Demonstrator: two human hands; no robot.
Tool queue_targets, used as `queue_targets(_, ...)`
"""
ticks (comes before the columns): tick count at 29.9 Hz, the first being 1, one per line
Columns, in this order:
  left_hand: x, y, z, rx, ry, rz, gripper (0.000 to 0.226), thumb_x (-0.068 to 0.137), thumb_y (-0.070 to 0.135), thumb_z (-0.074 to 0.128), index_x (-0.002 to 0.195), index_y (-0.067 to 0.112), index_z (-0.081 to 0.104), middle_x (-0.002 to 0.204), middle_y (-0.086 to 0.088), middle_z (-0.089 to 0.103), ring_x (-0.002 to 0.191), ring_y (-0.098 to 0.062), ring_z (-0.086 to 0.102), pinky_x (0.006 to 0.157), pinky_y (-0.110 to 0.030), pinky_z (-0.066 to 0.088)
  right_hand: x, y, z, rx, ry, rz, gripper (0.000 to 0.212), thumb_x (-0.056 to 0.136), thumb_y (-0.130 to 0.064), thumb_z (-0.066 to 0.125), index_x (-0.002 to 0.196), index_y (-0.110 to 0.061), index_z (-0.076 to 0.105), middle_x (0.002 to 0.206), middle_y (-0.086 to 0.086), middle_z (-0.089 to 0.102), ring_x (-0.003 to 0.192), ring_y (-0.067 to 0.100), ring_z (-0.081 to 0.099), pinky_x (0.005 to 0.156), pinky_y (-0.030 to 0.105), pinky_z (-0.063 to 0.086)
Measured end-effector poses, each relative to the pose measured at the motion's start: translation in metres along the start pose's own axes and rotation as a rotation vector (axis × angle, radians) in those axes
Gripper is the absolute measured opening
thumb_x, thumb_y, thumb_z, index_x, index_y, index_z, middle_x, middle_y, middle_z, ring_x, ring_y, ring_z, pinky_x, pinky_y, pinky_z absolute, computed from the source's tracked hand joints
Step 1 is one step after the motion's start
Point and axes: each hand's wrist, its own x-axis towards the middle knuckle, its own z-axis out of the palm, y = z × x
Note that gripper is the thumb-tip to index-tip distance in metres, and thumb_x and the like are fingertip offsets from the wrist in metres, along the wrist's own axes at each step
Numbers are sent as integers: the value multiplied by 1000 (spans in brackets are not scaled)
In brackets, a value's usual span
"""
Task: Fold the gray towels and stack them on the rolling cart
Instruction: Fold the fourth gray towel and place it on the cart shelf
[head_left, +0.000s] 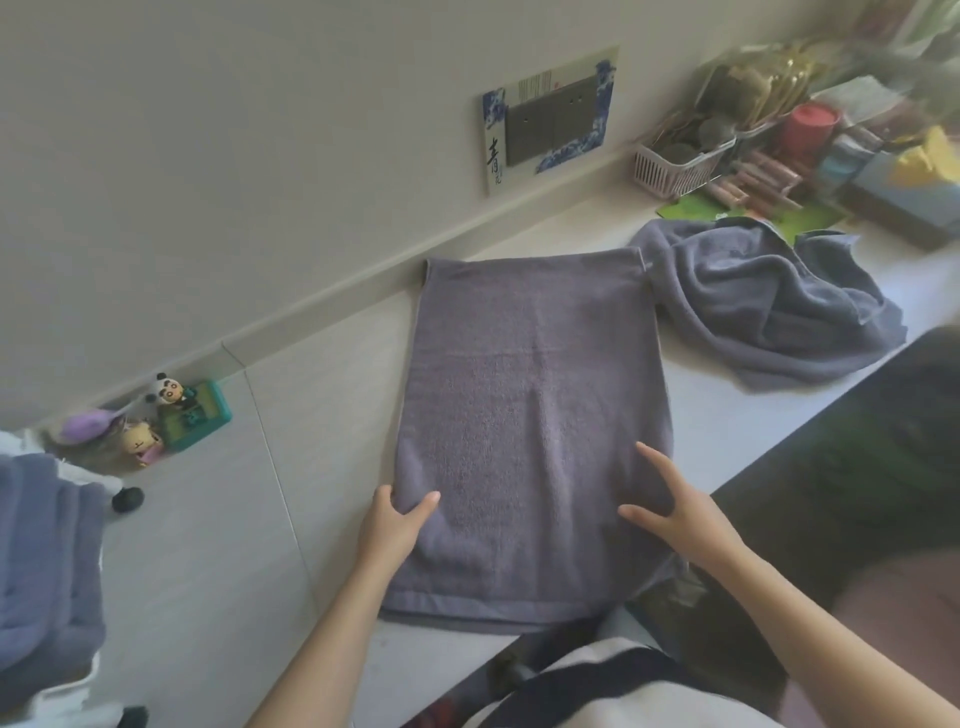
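Flat gray terry towel (530, 415), my left hand (395, 525) pinching its near-left edge, my right hand (675, 514) spread open on it opposite.

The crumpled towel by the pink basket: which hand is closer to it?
Right. The right hand lies just below the crumpled towel; the left hand is farther, across the flat towel.

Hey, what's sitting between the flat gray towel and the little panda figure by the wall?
Nothing. In the head view, only bare white countertop separates the flat gray towel from the panda figure.
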Motion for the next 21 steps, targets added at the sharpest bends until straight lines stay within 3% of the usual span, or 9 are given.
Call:
queue_targets(3,-1,-15,-7,44,-66,20,47,80,43,70,104,5,56,105,-4,63,102,-25,60,79,-32,45,-14,6,-1,0,-5,-19,73,83,-32,69,142,-32,27,147,-3,38,132,22,40,91,25,36)
queue_targets(6,-7,-23,-10,2,-117,56,67,79,47,70,125,2,51,128,-8,59,117,-24,55,95,-36,45,-26,10,1,-7,-2,-51,69,84,-27,68,141,-31,30,146,-3,40,130,22,42,91,21,33)
queue_targets(8,-9,-23,-13,-55,-71,60,80,75,56,70,130,4,48,133,-7,56,122,-24,52,102,-39,42,-29,11,-1,12,24,-51,64,84,-25,68,138,-31,35,141,-3,44,127,21,45,90,19,33)
queue_targets(10,-14,-20,-17,-126,-18,83,66,76,55,69,119,7,53,120,-3,61,113,-24,57,95,-37,45,-31,11,-5,44,87,-52,50,84,-24,68,128,-30,44,131,-2,54,105,12,58,80,9,35)
queue_targets(12,-16,-17,-22,-197,45,86,44,83,39,69,112,10,52,112,-4,61,108,-25,58,89,-34,45,-30,8,-8,88,158,-51,35,84,-23,69,112,-29,48,117,-3,59,75,-2,54,62,3,37)
queue_targets(13,-15,-16,-22,-222,87,100,44,84,35,69,116,9,51,115,-6,60,109,-25,57,90,-35,44,-28,7,-9,117,194,-44,31,84,-22,68,106,-28,47,111,-4,59,71,-4,51,59,5,38)
queue_targets(17,-11,1,-28,-315,193,180,39,87,31,66,119,13,51,117,-1,55,105,-21,52,90,-32,40,-19,-7,-18,227,309,-58,28,85,-23,67,106,-27,49,103,-5,57,79,6,53,65,18,38)
queue_targets(21,2,33,-33,-451,200,228,9,91,24,61,91,16,60,90,3,62,91,-18,55,73,-21,43,2,-17,-32,311,354,-56,21,86,-25,65,102,-23,52,110,-5,55,99,14,50,80,29,37)
